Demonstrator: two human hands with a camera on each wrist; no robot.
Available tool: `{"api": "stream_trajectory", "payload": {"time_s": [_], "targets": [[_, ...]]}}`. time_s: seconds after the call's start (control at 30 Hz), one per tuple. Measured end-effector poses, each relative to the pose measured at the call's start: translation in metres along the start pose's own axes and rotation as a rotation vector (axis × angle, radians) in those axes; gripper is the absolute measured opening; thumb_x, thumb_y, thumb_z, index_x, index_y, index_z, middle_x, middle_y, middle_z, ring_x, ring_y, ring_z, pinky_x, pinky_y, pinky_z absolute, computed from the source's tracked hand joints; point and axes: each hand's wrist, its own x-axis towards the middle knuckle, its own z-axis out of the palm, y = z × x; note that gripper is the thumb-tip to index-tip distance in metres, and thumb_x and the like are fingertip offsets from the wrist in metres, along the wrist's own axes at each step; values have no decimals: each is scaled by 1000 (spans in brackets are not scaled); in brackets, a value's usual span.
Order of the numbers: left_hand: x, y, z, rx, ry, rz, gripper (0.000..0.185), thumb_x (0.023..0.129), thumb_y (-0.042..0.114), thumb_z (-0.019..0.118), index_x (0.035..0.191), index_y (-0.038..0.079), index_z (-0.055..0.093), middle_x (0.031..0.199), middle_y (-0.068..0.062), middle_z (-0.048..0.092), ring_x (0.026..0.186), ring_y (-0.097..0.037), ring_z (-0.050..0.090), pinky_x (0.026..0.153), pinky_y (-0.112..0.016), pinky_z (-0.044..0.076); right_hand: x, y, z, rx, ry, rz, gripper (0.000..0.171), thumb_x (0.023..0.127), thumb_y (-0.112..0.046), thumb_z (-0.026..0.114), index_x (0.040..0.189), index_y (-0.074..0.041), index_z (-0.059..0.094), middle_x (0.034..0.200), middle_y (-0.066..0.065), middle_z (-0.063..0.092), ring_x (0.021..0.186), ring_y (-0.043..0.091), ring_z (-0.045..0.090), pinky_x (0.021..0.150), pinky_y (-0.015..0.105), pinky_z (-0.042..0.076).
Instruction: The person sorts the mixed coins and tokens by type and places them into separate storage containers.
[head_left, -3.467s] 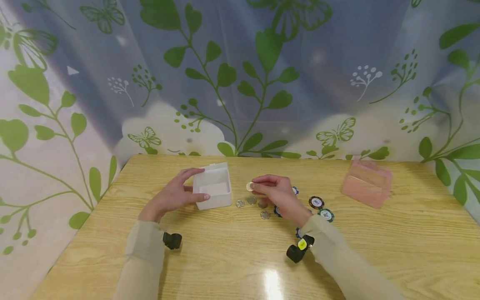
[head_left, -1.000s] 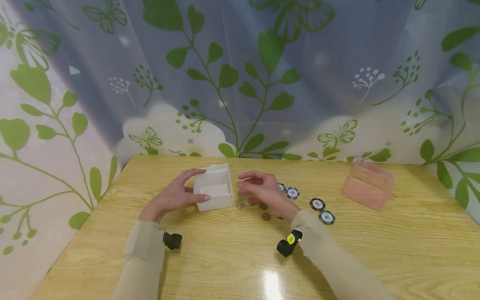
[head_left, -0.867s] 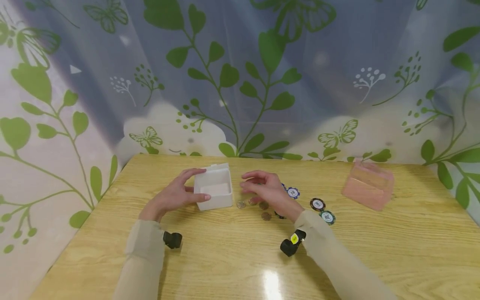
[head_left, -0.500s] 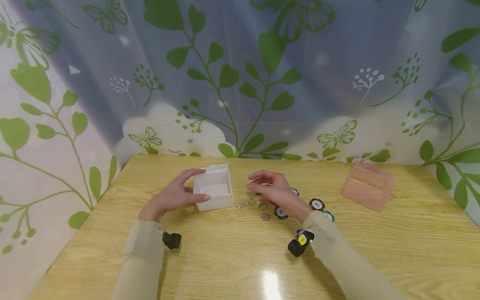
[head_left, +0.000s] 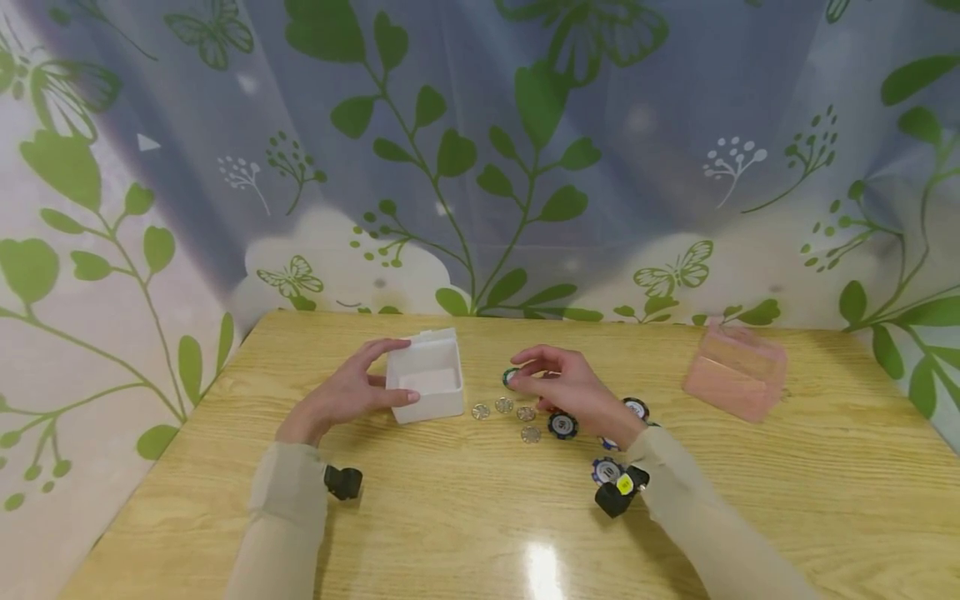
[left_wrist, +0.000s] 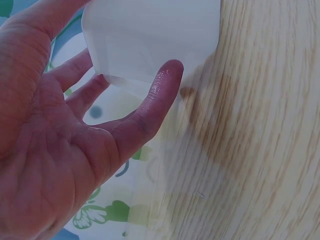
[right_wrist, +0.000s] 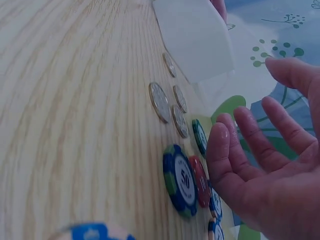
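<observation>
My left hand (head_left: 348,387) grips a small white box (head_left: 442,408) with its lid up, thumb on the front and fingers round the far side. In the left wrist view, the thumb lies along the box's white wall (left_wrist: 150,35). My right hand (head_left: 566,387) hovers over the poker chips with loosely bent fingers and nothing in them. A green-edged chip (head_left: 511,377) shows by its fingertips, and a dark chip marked 50 (right_wrist: 182,180) lies beside a red chip (right_wrist: 201,182). Several silver coins (head_left: 504,405) lie between the box and this hand.
More chips lie under and near the right forearm, among them a blue chip marked 10 (head_left: 606,471) and a black one (head_left: 635,407). A see-through pink case (head_left: 727,379) rests at the back right. A patterned curtain (head_left: 480,167) hangs behind the wooden table (head_left: 420,525).
Earliest, the right hand pinched a coin; that hand moved left toward the box, then back right over the chips with the coin gone from its fingers. The left hand and box stayed put.
</observation>
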Motion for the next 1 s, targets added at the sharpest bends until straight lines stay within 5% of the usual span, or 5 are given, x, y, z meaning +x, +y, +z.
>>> {"api": "stream_trajectory", "payload": {"time_s": [0.5,1.0], "targets": [[1,-1,0,-9,0,7,87,89,29,81,160,21,31,164,-13,19,130,-42,59,89,-39,57,-7,9,-14,-255,-109,-97,46,91,-16,77,134,-8,61,124,18,66,88,21,66,77,35,53],[1,-1,0,-1,13,5,86,89,29,82,159,21,33,164,-13,19,127,-41,61,87,-38,57,-4,15,-5,-471,-84,-142,41,87,-10,80,126,-8,65,107,8,68,77,17,56,76,34,48]]}}
